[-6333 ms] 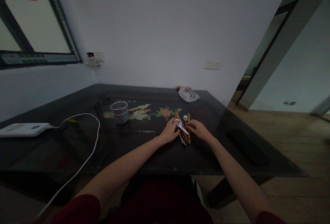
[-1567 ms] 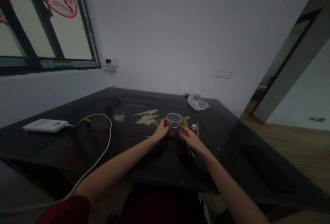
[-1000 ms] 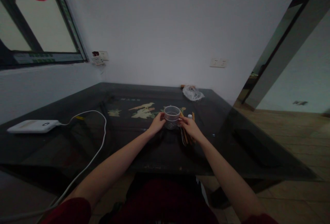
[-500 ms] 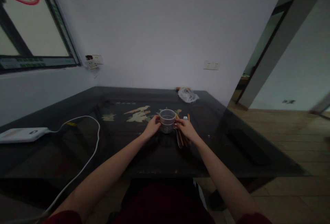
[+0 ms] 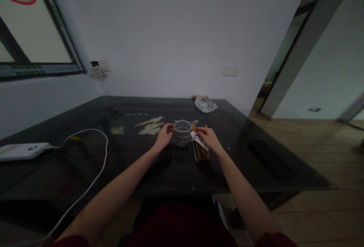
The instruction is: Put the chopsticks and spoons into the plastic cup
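A grey, see-through cup-like container [image 5: 182, 137] with a pale rim stands upright on the dark table. My left hand [image 5: 165, 134] is closed on its left side, fingertips at the rim. To the right of the container, my right hand [image 5: 209, 137] is closed on a white spoon [image 5: 199, 140] with a small coloured pattern on its bowl. The spoon slants over a bundle of chopsticks [image 5: 201, 154], its bowl towards the container. Beside the chopsticks lies a thin shiny utensil, too dim to name.
A crumpled clear plastic bag [image 5: 205, 104] lies at the table's back edge. A dark flat object [image 5: 271, 159] rests at the right. On the left is a white power bank [image 5: 24, 151], whose white cable [image 5: 105, 152] hangs over the front edge of the table [image 5: 136, 180].
The white spoon has come up into my right hand, turned with its patterned bowl beside the container. My left hand stays at the container. The view has shifted slightly.
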`<state>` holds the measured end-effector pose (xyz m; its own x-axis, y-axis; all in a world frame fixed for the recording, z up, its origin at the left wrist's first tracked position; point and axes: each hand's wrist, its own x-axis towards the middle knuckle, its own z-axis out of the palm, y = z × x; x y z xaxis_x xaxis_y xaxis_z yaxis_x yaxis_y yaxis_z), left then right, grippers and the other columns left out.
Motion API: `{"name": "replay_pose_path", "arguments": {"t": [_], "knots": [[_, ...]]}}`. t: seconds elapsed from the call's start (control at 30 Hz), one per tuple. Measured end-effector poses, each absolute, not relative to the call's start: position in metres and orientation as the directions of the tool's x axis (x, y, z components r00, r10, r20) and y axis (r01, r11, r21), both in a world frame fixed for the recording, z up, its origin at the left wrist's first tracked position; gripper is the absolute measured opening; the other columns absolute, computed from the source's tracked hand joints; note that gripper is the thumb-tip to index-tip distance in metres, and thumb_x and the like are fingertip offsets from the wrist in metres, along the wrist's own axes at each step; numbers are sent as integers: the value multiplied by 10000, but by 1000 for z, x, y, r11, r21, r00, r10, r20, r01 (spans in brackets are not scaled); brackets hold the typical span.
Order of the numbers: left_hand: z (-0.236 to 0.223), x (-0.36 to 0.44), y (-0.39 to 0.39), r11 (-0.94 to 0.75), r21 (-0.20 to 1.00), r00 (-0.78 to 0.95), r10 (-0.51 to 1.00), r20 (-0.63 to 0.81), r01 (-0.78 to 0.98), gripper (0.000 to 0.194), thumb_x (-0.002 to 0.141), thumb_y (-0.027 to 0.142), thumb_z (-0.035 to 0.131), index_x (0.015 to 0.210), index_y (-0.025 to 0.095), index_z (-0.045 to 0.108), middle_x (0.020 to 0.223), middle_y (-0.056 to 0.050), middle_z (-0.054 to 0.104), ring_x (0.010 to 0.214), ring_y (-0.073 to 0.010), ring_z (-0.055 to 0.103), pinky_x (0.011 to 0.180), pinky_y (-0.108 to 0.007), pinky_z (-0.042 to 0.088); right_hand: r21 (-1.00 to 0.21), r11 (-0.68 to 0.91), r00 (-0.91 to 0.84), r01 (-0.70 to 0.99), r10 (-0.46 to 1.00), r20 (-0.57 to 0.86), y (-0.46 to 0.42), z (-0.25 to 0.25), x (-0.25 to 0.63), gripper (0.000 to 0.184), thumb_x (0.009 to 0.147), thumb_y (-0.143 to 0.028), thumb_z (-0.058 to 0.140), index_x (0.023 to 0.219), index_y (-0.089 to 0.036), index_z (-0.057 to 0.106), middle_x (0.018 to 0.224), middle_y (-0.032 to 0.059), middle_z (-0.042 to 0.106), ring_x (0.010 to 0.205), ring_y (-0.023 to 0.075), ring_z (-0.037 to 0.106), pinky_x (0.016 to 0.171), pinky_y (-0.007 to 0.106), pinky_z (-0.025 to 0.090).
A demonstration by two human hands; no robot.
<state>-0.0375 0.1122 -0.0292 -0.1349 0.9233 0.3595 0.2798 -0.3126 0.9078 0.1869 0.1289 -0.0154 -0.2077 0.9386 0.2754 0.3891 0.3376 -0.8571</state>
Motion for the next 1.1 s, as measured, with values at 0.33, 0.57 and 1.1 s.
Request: {"name": "replay_pose_path", "arguments": {"t": [0.33, 0.57, 1.1], "knots": [[5, -31, 73, -631, 647, -175, 645, 744, 427, 229, 751, 113, 447, 944, 192, 543, 991, -66, 574, 973, -195, 546, 938, -353, 420, -751, 283, 40, 596, 924, 380, 145, -10, 225, 234, 758, -201, 534, 919, -161, 699, 851, 68, 719, 786, 179, 662, 730, 282, 511], [-9, 11, 40, -815, 365, 517, 571, 637, 449, 302, 803, 129, 415, 1032, 197, 600, 1041, -89, 627, 1033, -214, 556, 956, -376, 418, -559, 120, 75, 821, 947, 313, 143, -12, 228, 203, 776, -233, 568, 933, -170, 681, 849, 75, 703, 805, 189, 647, 707, 263, 452], [-27, 36, 39, -893, 258, 823, 443, 355, 369, 492, 858, 271, 504, 1331, 169, 415, 1396, -122, 443, 1312, -212, 374, 1106, -387, 275, -304, 10, 13, 953, 997, 75, 141, -28, 205, 368, 796, -205, 537, 1137, -100, 450, 1102, 204, 590, 1037, 304, 597, 815, 351, 443]]}}
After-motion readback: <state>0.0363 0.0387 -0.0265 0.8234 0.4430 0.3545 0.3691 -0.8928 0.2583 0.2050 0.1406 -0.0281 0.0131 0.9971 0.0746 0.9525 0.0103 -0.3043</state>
